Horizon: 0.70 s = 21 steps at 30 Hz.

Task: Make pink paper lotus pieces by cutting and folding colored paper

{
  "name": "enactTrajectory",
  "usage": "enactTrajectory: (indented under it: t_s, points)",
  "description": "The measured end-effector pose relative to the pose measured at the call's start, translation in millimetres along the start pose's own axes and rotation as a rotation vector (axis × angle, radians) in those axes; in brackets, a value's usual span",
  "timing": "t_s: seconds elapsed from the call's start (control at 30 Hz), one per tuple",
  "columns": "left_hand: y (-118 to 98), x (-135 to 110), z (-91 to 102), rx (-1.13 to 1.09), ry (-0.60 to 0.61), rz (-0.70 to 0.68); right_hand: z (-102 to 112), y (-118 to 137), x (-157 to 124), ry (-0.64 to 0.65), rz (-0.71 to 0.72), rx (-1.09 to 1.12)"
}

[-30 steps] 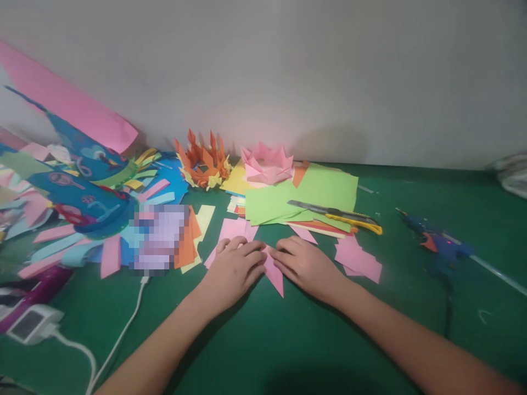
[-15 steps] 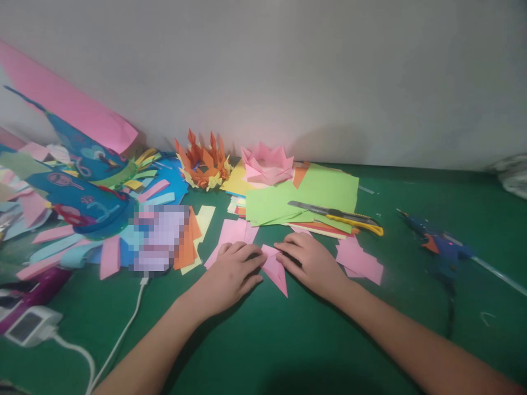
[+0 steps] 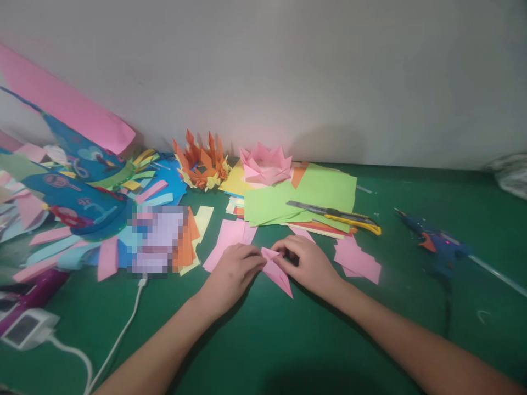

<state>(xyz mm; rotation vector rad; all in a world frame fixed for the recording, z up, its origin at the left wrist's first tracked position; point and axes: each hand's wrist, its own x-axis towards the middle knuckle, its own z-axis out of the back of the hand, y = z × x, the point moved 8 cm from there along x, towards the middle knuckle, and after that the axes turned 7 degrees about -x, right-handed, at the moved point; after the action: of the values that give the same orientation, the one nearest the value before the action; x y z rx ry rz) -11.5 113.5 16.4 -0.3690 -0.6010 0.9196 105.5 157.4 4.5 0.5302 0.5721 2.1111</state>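
Note:
Between my hands is a piece of folded pink paper (image 3: 277,274), narrowing to a point towards me. My left hand (image 3: 236,270) pinches its left upper edge, fingers pressed together. From the other side, my right hand (image 3: 303,259) grips the upper right edge between thumb and curled fingers. A stack of pink paper pieces (image 3: 224,244) lies just beyond my left hand. More pink paper pieces (image 3: 359,261) are spread to the right of my right hand. Some of the folded paper's edges are hidden by my fingertips.
A yellow utility knife (image 3: 354,220) with its blade out rests on green paper (image 3: 263,206). To the right lies a blue glue gun (image 3: 442,247). An orange paper crown (image 3: 201,164) and a pink one (image 3: 265,164) stand behind. Blue cone hats (image 3: 90,208) and a charging cable (image 3: 123,334) are at left.
My right fingers have curled from lying flatter into a pinch on the paper's edge. The folded paper's tip has swung slightly to the right.

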Motion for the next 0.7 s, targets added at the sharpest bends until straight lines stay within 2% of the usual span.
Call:
enactTrajectory:
  t_s: [0.17, 0.4, 0.7]
  points:
    - [-0.9, 1.3, 6.5, -0.041, -0.003, -0.036, -0.4, -0.4, 0.4, 0.019, -0.008, 0.003]
    - [-3.8, 3.2, 7.3, 0.008, 0.122, -0.077, -0.8, -1.0, -0.5, 0.019, 0.002, -0.009]
    - [-0.1, 3.6, 1.1, -0.042, -0.019, -0.035, 1.1, 1.1, 1.5, -0.059, -0.007, -0.077]
